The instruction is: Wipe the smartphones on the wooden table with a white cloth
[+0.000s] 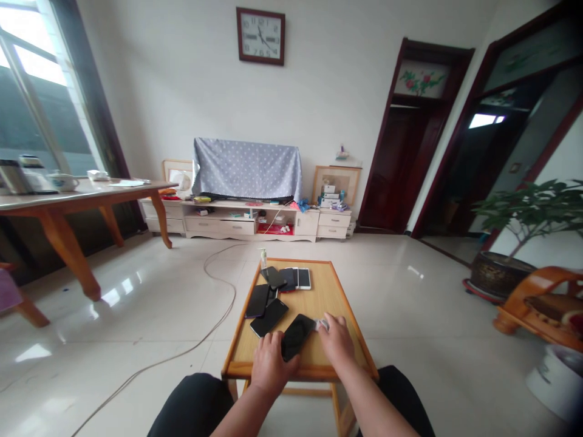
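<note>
A black smartphone (297, 335) lies tilted at the near part of the small wooden table (325, 303). My left hand (272, 364) is closed around its lower left end, with the thumb along the near edge. By the phone's right upper end, my right hand (336, 340) pinches a crumpled white tissue or cloth (321, 325). Whether the white piece touches the phone I cannot tell. Left of the held phone lies another black phone (269, 317), close to a dark phone (257, 301). Farther back are a dark phone (274, 277) and a white-framed phone (304, 278).
A pump bottle (263, 259) stands at the table's far left corner. A cable (200, 343) runs across the floor on the left. A larger wooden table (91, 197) is at left, a low cabinet (218, 227) ahead, and a potted plant (501, 273) at right.
</note>
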### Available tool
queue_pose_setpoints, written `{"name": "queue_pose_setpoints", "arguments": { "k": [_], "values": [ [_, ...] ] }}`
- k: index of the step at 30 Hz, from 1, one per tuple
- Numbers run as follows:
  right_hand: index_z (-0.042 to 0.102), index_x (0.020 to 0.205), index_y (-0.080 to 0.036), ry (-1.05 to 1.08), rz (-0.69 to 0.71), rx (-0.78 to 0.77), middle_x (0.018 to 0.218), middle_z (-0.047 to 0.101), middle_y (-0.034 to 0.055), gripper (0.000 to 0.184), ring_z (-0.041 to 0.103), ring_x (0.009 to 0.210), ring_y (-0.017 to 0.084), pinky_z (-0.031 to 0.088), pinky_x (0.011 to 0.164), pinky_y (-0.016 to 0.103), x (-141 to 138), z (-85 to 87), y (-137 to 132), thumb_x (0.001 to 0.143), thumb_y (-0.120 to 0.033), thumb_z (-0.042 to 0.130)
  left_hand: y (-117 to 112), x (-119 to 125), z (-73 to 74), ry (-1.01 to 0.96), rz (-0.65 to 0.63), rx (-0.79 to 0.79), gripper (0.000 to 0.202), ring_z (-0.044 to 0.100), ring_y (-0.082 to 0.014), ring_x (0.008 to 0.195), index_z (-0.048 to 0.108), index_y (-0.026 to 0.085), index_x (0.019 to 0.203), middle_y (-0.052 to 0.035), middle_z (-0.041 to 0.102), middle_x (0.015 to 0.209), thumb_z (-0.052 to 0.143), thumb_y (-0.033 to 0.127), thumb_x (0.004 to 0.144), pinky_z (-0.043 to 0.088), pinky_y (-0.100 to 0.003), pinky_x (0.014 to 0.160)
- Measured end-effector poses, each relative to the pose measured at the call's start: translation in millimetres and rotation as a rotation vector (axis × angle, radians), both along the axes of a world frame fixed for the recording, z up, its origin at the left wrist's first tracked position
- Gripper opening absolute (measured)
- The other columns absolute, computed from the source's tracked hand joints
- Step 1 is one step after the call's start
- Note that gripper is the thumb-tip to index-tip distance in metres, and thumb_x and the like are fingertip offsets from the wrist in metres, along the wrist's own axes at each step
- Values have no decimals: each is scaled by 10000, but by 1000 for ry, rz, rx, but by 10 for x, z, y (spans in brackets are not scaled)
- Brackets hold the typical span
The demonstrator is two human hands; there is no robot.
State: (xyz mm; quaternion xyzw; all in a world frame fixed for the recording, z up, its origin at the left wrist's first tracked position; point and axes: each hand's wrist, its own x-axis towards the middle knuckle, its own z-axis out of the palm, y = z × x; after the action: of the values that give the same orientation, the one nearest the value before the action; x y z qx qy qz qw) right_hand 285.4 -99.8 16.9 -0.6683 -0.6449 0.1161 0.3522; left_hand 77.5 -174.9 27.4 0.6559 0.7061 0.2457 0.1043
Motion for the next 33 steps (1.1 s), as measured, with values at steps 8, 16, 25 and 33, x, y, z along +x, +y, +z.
{"name": "queue_pose_setpoints", "arguments": {
  "k": [8, 16, 25, 33],
  "values": [
    [648, 756, -245, 15, -50, 29, 830, 675, 45, 194, 632, 763, 206, 438, 682, 289, 234, -103, -24, 875, -301, 506, 66, 79, 116, 69, -46, -76, 534, 522, -270, 1158, 566, 250, 1234, -75, 608, 1219, 680, 440, 748, 373, -365, 991],
    [661, 872, -224, 109, -101, 157, 918, 690, 66, 222, 625, 884, 235, 467, 793, 324, 380, -18, -42, 849, -303, 455, 131, 169, 99, 63, -121, -67, 601, 504, -275, 1223, 556, 254, 1281, -75, 609, 1283, 716, 420, 726, 338, -377, 1058],
    [710, 1009, -198, 22, 50, 101, 1075, 713, 95, 302, 610, 1063, 233, 441, 956, 338, 194, 69, -34, 915, -291, 438, 40, 10, 99, 128, -41, -119, 717, 473, -298, 1261, 527, 250, 1362, -93, 579, 1325, 688, 587, 750, 339, -403, 1035],
    [634, 1331, -285, -192, 466, -46, 1435, 591, 76, 441, 463, 1386, 269, 75, 1216, 562, -439, 49, -642, 1035, -455, 355, 18, 40, 141, 119, -10, -146, 498, 494, -283, 1216, 585, 288, 1278, -83, 579, 1261, 623, 483, 821, 359, -390, 992]
  ]
}}
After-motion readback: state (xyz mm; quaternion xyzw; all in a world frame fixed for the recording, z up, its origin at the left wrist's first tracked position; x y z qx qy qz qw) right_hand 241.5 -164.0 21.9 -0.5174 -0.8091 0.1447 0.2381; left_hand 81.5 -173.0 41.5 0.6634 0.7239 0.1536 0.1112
